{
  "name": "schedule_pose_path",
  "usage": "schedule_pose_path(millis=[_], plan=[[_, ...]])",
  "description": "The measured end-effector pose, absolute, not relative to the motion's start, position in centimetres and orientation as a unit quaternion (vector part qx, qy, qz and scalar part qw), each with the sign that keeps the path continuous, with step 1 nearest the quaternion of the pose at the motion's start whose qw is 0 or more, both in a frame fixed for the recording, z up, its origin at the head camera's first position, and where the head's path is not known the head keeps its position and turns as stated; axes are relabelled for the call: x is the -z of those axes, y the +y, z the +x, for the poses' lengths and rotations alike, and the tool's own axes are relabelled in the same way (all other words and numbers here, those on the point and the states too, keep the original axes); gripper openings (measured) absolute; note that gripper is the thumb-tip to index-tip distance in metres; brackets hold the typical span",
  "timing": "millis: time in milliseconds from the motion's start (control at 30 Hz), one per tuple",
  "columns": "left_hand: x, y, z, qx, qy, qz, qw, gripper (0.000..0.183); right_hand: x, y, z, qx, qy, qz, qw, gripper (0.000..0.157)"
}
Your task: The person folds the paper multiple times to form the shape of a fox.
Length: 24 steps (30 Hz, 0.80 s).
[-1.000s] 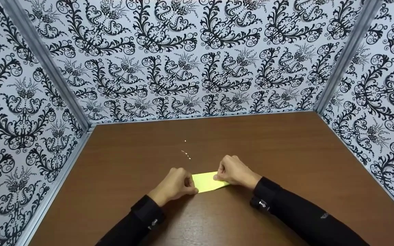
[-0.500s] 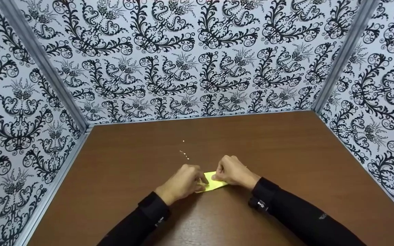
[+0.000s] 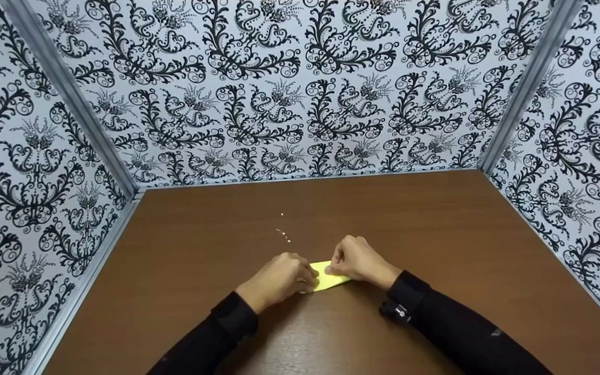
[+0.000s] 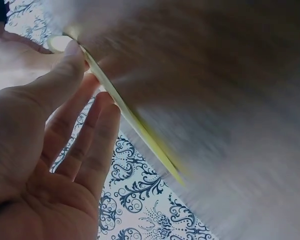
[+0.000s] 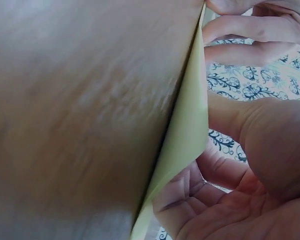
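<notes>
A small bright yellow folded sheet of paper lies low on the brown table between both hands. My left hand holds its left end, with thumb and fingertips along the edge; the left wrist view shows that paper nearly edge-on. At the other end my right hand grips the sheet, thumb pressed on top. Seen from the right wrist, the near corner of the paper is bent up beside the curled fingers of the right hand. Parts of both ends are hidden under the hands.
Several tiny pale specks lie on the brown table beyond the hands. White walls with black scroll patterns enclose the back and both sides, joined by grey metal posts.
My left hand has slid right from the paper's left edge, so less yellow shows between the hands. Its fingers now lie over that end. The right hand keeps its place.
</notes>
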State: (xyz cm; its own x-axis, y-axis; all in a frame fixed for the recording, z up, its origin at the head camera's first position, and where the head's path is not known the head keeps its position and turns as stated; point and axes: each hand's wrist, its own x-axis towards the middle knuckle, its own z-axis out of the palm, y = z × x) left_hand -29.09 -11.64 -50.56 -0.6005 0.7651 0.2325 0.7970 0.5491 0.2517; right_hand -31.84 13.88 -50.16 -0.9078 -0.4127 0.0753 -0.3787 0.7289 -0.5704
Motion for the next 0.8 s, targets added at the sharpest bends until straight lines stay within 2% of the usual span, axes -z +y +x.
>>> schedule_pose_path(millis=[300, 467, 800], plan=[[50.5, -11.8, -29.4, 0.182, -0.876, -0.444, 0.05, 0.012, 48.2, 14.1, -31.0, 0.291, 0.927, -0.235, -0.004, 0.021], [50.4, -11.7, -29.5, 0.178, -0.881, -0.436, 0.05, 0.014, 47.5, 13.8, -30.1, 0.286, 0.922, -0.259, 0.013, 0.024], [50.5, -11.6, -29.3, 0.204, -0.884, -0.418, 0.037, 0.012, 49.5, 13.2, -29.8, 0.284, 0.92, -0.267, 0.034, 0.023]])
